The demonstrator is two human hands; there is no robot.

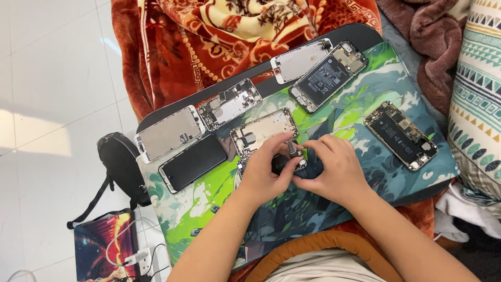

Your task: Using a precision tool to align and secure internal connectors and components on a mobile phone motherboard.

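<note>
A small grey-tipped screwdriver (290,149) is gripped by the left hand (266,169) and right hand (331,167) over a gold opened phone chassis (261,131). Both are seen on the green patterned mat surface (209,201), flanked by a black phone screen (192,163).
</note>
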